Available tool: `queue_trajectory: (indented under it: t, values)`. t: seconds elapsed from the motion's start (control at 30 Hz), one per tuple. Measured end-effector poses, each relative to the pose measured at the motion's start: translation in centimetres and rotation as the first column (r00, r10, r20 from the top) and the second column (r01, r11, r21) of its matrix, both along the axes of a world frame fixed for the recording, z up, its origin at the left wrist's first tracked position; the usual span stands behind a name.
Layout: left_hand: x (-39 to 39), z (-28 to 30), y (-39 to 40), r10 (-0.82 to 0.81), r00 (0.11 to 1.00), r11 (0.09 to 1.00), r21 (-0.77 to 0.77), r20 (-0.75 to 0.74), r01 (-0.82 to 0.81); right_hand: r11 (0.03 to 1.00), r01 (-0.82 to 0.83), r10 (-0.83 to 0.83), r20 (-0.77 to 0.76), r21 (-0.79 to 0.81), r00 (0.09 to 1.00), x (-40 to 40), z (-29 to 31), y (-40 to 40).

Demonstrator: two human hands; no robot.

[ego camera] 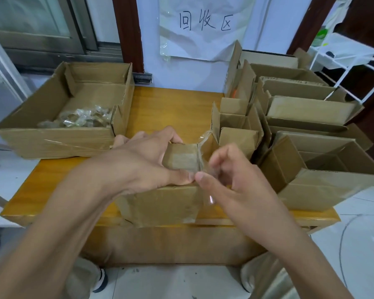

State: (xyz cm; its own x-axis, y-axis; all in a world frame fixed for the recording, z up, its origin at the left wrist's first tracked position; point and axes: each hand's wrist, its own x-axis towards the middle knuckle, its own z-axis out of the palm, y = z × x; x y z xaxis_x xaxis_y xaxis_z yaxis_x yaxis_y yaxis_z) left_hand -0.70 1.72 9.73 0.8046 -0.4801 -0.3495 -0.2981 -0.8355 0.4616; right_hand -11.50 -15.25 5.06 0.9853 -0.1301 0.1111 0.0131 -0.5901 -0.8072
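Here, right hand (235,180) fingers (221,155) pinch tape (204,138) (left hand (147,156) grips box (162,203)).

One camera sits on the person's head. It looks forward and down, very near the box (160,201) at 6 o'clock, wall (151,39) at 12 o'clock.

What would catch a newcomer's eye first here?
At the near edge of the table, the left hand grips a small box while the right hand pinches clear tape stuck to it. Left, a large box holds tape scraps; right, open boxes crowd together; a handwritten sign hangs behind.
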Motion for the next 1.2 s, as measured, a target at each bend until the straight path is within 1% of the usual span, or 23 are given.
queue_trajectory:
  t: [0.03, 0.07, 0.1, 0.17, 0.23, 0.27, 0.3, 0.4, 0.47, 0.5, 0.57, 0.63, 0.7, 0.8, 0.87, 0.93, 0.97, 1.03, 1.07, 1.1, 1.13, 1.17, 1.2]
  values:
    - [0.0, -0.1, 0.0, -0.010, 1.000, 1.000, 0.002, 0.017, 0.009, 0.978, 0.016, -0.008, 0.037, -0.206, 0.999, -0.2, 0.7, 0.0]
    - [-0.1, -0.2, 0.0, -0.018, 0.999, 1.000, 0.000, 0.032, 0.018, 0.920, 0.018, 0.005, 0.057, -0.391, 0.998, -0.3, 1.5, 0.1]
    - [0.0, -0.4, 0.1, -0.029, 0.998, 1.000, -0.004, 0.050, 0.029, 0.836, 0.007, 0.026, 0.052, -0.548, 0.998, -0.3, 2.6, 0.5]
    - [0.2, -0.8, 0.4, -0.076, 0.990, 0.996, -0.031, 0.119, 0.080, 0.649, -0.033, 0.065, 0.012, -0.760, 0.998, 0.0, 4.9, 1.5]
    - [0.3, -1.2, 0.8, -0.130, 0.975, 0.984, -0.095, 0.181, 0.149, 0.489, -0.099, 0.131, -0.040, -0.867, 0.991, 0.5, 6.3, 2.4]
    - [0.5, -1.4, 1.0, -0.151, 0.970, 0.976, -0.126, 0.188, 0.177, 0.419, -0.141, 0.151, -0.085, -0.897, 0.985, 0.7, 7.0, 2.9]
    - [0.7, -1.6, 1.3, -0.181, 0.965, 0.968, -0.137, 0.187, 0.208, 0.369, -0.181, 0.152, -0.133, -0.912, 0.979, 0.9, 7.7, 3.3]
    - [2.1, -2.2, 2.0, -0.247, 0.962, 0.957, -0.128, 0.119, 0.262, 0.270, -0.269, 0.091, -0.253, -0.924, 0.963, 1.6, 9.1, 4.0]
    - [2.7, -2.4, 2.2, -0.247, 0.966, 0.957, -0.134, 0.076, 0.256, 0.181, -0.299, 0.074, -0.290, -0.937, 0.954, 2.3, 9.8, 4.5]
    - [2.8, -2.4, 2.3, -0.260, 0.962, 0.953, -0.139, 0.079, 0.269, 0.140, -0.313, 0.081, -0.304, -0.940, 0.949, 2.6, 9.9, 4.8]
    - [2.6, -2.3, 2.3, -0.310, 0.942, 0.931, -0.161, 0.132, 0.329, 0.075, -0.346, 0.097, -0.339, -0.935, 0.936, 3.1, 9.9, 5.3]
    - [2.5, -2.3, 2.4, -0.328, 0.928, 0.907, -0.215, 0.177, 0.361, 0.004, -0.367, 0.124, -0.364, -0.930, 0.923, 3.3, 9.8, 5.6]
    - [2.6, -2.2, 2.5, -0.326, 0.932, 0.905, -0.231, 0.160, 0.357, -0.055, -0.361, 0.148, -0.365, -0.931, 0.919, 3.5, 9.6, 5.7]
    - [2.5, -2.1, 2.5, -0.303, 0.943, 0.920, -0.213, 0.139, 0.328, -0.099, -0.378, 0.147, -0.389, -0.921, 0.909, 3.6, 9.3, 5.9]
    - [2.3, -2.2, 2.5, -0.299, 0.943, 0.919, -0.223, 0.145, 0.325, -0.122, -0.363, 0.176, -0.380, -0.924, 0.908, 3.6, 9.1, 5.8]
    - [2.2, -2.2, 2.5, -0.302, 0.940, 0.921, -0.205, 0.157, 0.331, -0.114, -0.352, 0.210, -0.368, -0.929, 0.906, 3.9, 9.2, 5.3]
    - [2.1, -2.1, 2.5, -0.295, 0.943, 0.926, -0.196, 0.156, 0.322, -0.091, -0.356, 0.216, -0.368, -0.930, 0.904, 4.0, 9.2, 4.9]
    - [2.0, -2.0, 2.6, -0.269, 0.951, 0.938, -0.183, 0.151, 0.295, -0.015, -0.368, 0.222, -0.362, -0.930, 0.906, 4.1, 9.1, 4.1]
    - [1.9, -2.0, 2.6, -0.249, 0.954, 0.943, -0.184, 0.165, 0.278, 0.060, -0.363, 0.221, -0.343, -0.930, 0.913, 4.1, 9.1, 3.6]
    - [1.7, -2.1, 2.6, -0.220, 0.955, 0.943, -0.207, 0.197, 0.260, 0.156, -0.350, 0.216, -0.315, -0.924, 0.924, 4.0, 9.0, 3.1]
    - [1.4, -2.3, 2.7, -0.182, 0.954, 0.936, -0.255, 0.239, 0.242, 0.251, -0.327, 0.201, -0.281, -0.911, 0.938, 3.8, 8.9, 2.5]
    - [1.1, -2.4, 2.7, -0.147, 0.951, 0.924, -0.307, 0.272, 0.230, 0.325, -0.302, 0.185, -0.253, -0.896, 0.950, 3.5, 8.5, 2.0]
    - [0.8, -2.6, 2.7, -0.123, 0.948, 0.913, -0.341, 0.295, 0.224, 0.364, -0.289, 0.173, -0.240, -0.885, 0.955, 3.2, 8.2, 1.5]
